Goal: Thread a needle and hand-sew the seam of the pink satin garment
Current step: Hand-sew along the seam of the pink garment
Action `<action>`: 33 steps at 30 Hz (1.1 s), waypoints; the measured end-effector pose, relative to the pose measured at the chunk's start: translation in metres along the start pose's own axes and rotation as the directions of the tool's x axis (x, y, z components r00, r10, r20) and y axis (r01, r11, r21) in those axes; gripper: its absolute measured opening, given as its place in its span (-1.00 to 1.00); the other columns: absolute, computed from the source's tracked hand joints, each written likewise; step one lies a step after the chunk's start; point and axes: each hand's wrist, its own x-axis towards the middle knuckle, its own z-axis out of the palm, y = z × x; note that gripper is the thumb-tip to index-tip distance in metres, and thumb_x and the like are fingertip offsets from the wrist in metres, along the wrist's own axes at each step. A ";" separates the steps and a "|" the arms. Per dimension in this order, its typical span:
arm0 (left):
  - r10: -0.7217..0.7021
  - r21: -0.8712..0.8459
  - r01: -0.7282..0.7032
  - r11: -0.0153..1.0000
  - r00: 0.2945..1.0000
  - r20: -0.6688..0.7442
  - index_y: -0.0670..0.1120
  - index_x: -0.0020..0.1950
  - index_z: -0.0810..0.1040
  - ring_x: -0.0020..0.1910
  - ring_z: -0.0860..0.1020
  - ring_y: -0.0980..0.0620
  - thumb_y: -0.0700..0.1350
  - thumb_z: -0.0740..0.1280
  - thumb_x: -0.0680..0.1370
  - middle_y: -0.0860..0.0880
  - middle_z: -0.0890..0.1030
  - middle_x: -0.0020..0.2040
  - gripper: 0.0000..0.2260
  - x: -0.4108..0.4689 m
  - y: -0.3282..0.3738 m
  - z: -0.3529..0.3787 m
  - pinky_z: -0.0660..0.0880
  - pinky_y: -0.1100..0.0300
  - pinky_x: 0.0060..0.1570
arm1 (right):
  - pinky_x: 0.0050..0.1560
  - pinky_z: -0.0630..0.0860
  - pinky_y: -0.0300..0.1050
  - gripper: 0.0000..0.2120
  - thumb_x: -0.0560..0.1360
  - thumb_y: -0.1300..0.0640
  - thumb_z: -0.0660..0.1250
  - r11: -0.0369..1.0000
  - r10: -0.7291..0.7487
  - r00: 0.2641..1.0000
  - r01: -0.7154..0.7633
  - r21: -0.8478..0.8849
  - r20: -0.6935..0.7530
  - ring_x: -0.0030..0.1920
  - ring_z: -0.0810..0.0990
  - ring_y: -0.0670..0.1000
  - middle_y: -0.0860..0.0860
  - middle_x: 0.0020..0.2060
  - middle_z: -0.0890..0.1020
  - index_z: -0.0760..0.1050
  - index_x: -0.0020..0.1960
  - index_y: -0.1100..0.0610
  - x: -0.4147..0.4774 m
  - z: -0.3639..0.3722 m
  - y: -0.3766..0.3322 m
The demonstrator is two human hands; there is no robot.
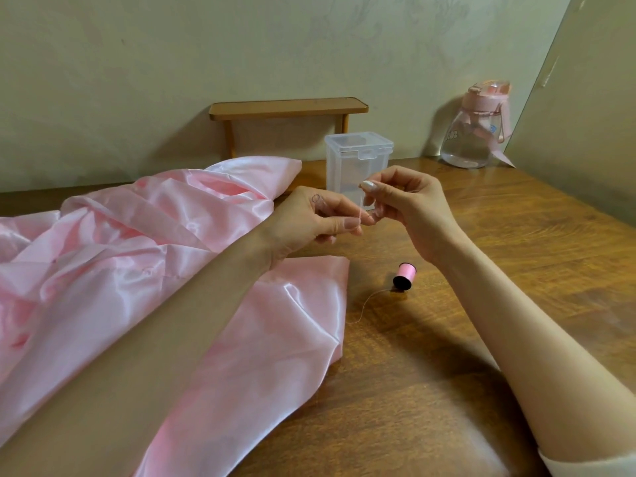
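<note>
Your left hand and right hand both pinch the thread, fingertips almost meeting. The garment lies left and the spool near right. Behind is a lidded box, contents unclear. The far-right bottle holds water.

A domestic room: a wood-grain desk standing against a pale patterned wall, with a small wooden shelf, a pink water bottle and a clear plastic box on it.

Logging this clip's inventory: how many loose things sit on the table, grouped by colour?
Pink: 2, garment, thread spool
Clear: 2, lidded box, water bottle with pink cap
Brown wood: 1, small shelf
Total: 5
</note>
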 end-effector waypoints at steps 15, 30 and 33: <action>0.131 0.590 0.150 0.793 0.905 -0.405 -0.04 -0.13 0.62 -0.18 0.48 0.09 -0.12 0.38 0.49 0.08 0.55 -0.25 -0.97 0.008 -0.009 -0.007 0.37 0.22 -0.17 | -0.35 0.45 -0.26 -0.95 0.43 0.23 0.42 0.961 -0.003 0.959 0.081 -0.264 0.285 -0.39 0.50 -0.09 -0.02 -0.40 0.59 0.60 -0.20 0.14 -0.010 0.017 -0.008; -0.118 -0.261 -0.006 0.965 0.881 -0.458 -0.13 -0.13 0.60 -0.45 0.45 0.18 -0.22 0.36 0.52 0.02 0.63 -0.30 -0.95 0.011 -0.007 -0.011 0.43 0.34 -0.40 | -0.36 0.40 -0.39 -0.97 0.44 0.26 0.44 0.912 -0.096 0.960 0.190 -0.362 0.262 -0.41 0.51 -0.18 -0.05 -0.37 0.58 0.60 -0.15 0.22 -0.014 0.027 -0.002; 0.134 0.479 0.098 0.872 0.895 -0.426 -0.06 -0.14 0.63 -0.19 0.54 0.08 -0.15 0.41 0.48 0.08 0.58 -0.26 -0.98 0.009 -0.013 -0.008 0.42 0.23 -0.17 | -0.34 0.41 -0.39 -0.93 0.43 0.25 0.44 0.886 -0.176 0.952 0.264 -0.382 0.252 -0.39 0.52 -0.18 -0.01 -0.35 0.59 0.61 -0.12 0.25 -0.014 0.026 -0.009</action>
